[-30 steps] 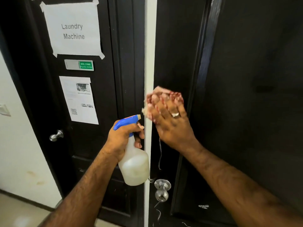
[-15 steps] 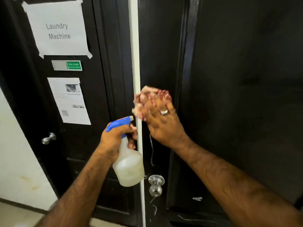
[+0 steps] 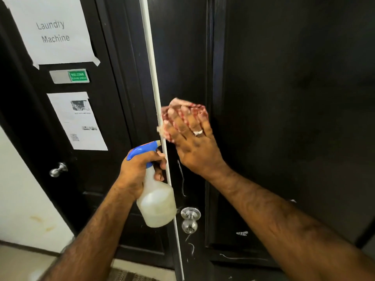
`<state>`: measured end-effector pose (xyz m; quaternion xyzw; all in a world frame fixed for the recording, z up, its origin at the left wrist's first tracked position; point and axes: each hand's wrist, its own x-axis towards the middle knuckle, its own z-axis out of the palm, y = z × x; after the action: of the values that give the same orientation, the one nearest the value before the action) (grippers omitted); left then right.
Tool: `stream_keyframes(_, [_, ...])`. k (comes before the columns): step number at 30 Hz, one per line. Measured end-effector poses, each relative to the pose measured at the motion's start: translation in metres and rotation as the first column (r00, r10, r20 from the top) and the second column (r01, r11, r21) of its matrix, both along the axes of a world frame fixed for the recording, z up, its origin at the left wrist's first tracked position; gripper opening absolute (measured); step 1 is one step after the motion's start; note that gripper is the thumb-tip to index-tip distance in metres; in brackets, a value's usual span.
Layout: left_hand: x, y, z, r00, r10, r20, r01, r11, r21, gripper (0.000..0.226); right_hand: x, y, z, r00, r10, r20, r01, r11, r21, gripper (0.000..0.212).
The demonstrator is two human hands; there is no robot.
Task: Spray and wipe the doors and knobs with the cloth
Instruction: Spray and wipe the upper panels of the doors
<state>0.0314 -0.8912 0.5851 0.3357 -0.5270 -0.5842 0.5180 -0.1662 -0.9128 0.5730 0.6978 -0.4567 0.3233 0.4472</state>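
Observation:
Two dark doors stand side by side, split by a white strip. My right hand presses a red-and-white checked cloth flat against the right door, near its left edge, with fingers spread. My left hand grips the neck of a translucent spray bottle with a blue trigger head, held in front of the strip. A silver knob sits on the right door below the cloth. The left door has its own silver knob.
The left door carries a taped "Laundry Machine" sign, a green welcome plate and a printed notice. A white wall stands at the far left. Pale drips and smears mark the right door's lower part.
The view has shifted so the doors sit further left in frame. My right hand stays flat on the cloth against the right door, and the left hand keeps hold of the bottle.

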Motion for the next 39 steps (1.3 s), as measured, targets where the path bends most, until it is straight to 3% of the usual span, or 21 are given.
stream_keyframes(2, [-0.004,0.001,-0.004,1.000,-0.021,-0.001,0.021,1.000,-0.003,0.007,-0.023,0.007,-0.029,0.983,0.047,-0.178,-0.033,0.996,0.081,0.068])
stream_keyframes(4, [-0.014,0.002,-0.009,0.999,-0.050,0.023,0.050,0.999,-0.016,0.004,-0.052,0.022,-0.050,0.978,0.048,-0.205,-0.031,0.996,0.086,0.068])
stream_keyframes(8, [-0.032,0.005,-0.015,0.997,-0.072,0.038,0.073,0.997,-0.011,0.008,-0.083,0.047,-0.039,0.994,-0.076,-0.073,0.076,0.997,-0.005,0.069])
stream_keyframes(11, [-0.041,0.003,-0.014,0.996,-0.077,0.038,0.077,0.997,0.001,0.009,-0.066,0.034,0.006,0.989,-0.089,0.122,0.102,0.989,-0.107,0.064])
stream_keyframes(13, [-0.048,0.002,-0.015,0.998,-0.048,0.031,0.048,0.999,0.010,0.005,-0.057,0.027,0.013,0.982,-0.083,0.168,0.101,0.989,-0.107,0.064])
stream_keyframes(15, [-0.055,0.004,-0.016,0.999,-0.027,0.023,0.026,1.000,0.015,0.004,-0.067,0.028,-0.010,0.991,-0.090,0.096,0.096,0.993,-0.062,0.066])
stream_keyframes(20, [-0.076,0.012,-0.019,0.998,-0.046,0.053,0.045,0.999,0.015,0.009,-0.142,0.062,-0.082,0.965,-0.016,-0.261,0.036,0.997,0.070,0.067])
stream_keyframes(24, [-0.096,0.024,-0.022,0.998,-0.048,0.041,0.048,0.999,0.003,0.008,-0.183,0.080,-0.056,0.995,-0.076,-0.063,0.071,0.995,-0.071,0.065])
stream_keyframes(27, [-0.110,0.031,-0.024,0.999,-0.022,0.036,0.022,1.000,-0.003,0.009,-0.168,0.073,-0.008,0.975,-0.096,0.200,0.129,0.978,-0.162,0.063])
stream_keyframes(29, [-0.120,0.034,-0.024,1.000,-0.004,0.019,0.005,1.000,-0.017,0.006,-0.145,0.067,-0.001,0.966,-0.049,0.255,0.089,0.985,-0.149,0.061])
stream_keyframes(31, [-0.131,0.036,-0.024,1.000,0.011,-0.010,-0.011,1.000,-0.025,0.003,-0.140,0.064,-0.015,0.990,-0.003,0.142,0.017,0.995,-0.097,0.060])
stream_keyframes(35, [-0.161,0.047,-0.032,0.999,-0.033,0.024,0.033,0.999,-0.004,0.005,-0.207,0.092,-0.068,0.992,0.017,-0.122,-0.011,0.999,0.051,0.061])
stream_keyframes(39, [-0.201,0.061,-0.036,0.995,-0.075,0.058,0.073,0.997,0.033,0.015,-0.291,0.136,-0.080,0.997,-0.058,-0.049,0.057,0.998,-0.031,0.065])
